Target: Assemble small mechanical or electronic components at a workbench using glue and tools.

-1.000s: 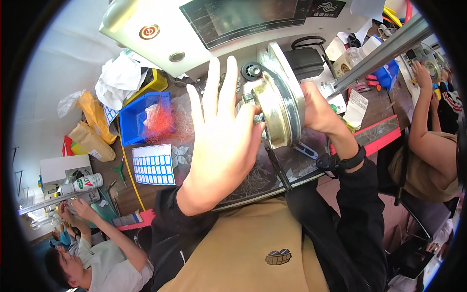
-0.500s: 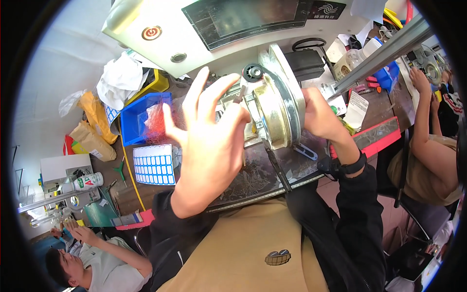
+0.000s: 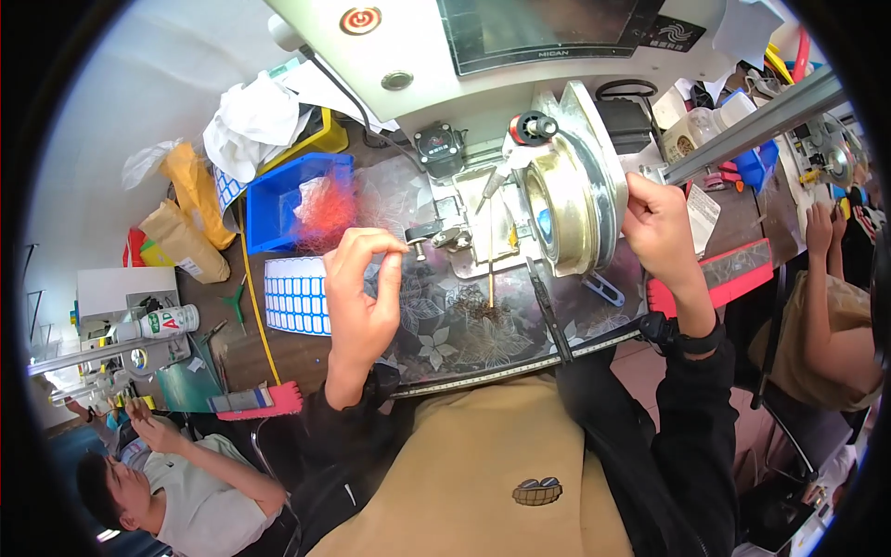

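Note:
My left hand [image 3: 367,292] is over the bench, thumb and forefinger nearly together beside a small metal clamp [image 3: 425,234]. Anything between those fingertips is too fine to make out. At the outer face of an upright grey plate [image 3: 599,176], my right hand [image 3: 659,227] is curled closed; its fingertips and what they grip are hidden. A brass-coloured wheel [image 3: 560,209] sits against the plate's inner side, below a black knob-like roller [image 3: 534,128]. Dark tweezers [image 3: 550,311] lie at the wheel's foot. A thin stick [image 3: 491,269] stands left of them.
The white machine housing [image 3: 418,46] with a dark screen rises behind. A blue bin [image 3: 264,209] holds a red wire tangle [image 3: 325,212]; a label sheet [image 3: 297,292] lies nearby. A metal bar [image 3: 752,121] slants across the right. Other people sit at both sides.
My left hand has moved from the wheel down and left, and its spread fingers have drawn together. My right hand stays by the plate. The view has shifted, uncovering the clamp and metal base.

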`<state>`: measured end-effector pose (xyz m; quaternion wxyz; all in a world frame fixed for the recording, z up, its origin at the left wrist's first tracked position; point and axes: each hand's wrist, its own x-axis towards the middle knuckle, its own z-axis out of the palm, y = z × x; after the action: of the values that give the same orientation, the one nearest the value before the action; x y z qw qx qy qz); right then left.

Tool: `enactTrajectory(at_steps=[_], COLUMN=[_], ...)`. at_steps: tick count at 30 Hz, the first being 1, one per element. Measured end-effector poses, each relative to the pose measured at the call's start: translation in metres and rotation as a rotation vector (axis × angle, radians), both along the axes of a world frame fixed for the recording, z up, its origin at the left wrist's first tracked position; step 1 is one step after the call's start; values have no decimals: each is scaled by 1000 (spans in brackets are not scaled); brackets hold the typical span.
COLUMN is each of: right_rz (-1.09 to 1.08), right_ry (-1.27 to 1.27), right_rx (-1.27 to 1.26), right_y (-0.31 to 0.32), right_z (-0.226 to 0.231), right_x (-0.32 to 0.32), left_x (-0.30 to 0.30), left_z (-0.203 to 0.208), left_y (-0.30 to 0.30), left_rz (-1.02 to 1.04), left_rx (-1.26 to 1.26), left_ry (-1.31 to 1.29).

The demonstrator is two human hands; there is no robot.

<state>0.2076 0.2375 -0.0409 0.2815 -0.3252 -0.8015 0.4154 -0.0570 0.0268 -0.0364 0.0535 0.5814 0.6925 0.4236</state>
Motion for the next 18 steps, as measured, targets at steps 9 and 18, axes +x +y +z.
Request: enactTrajectory(at_steps=[9, 18], right_rz=[-13, 20], right_ry=[-122, -155], right_rx=[381, 472], right_y=[-6, -6], right_z=[13, 5], right_x=[-5, -7], left_x=[-5, -2], left_z=[-18, -30], left_y=[4, 3], left_rz=[67, 47], left_rx=[76, 45], left_ry=[-62, -105])
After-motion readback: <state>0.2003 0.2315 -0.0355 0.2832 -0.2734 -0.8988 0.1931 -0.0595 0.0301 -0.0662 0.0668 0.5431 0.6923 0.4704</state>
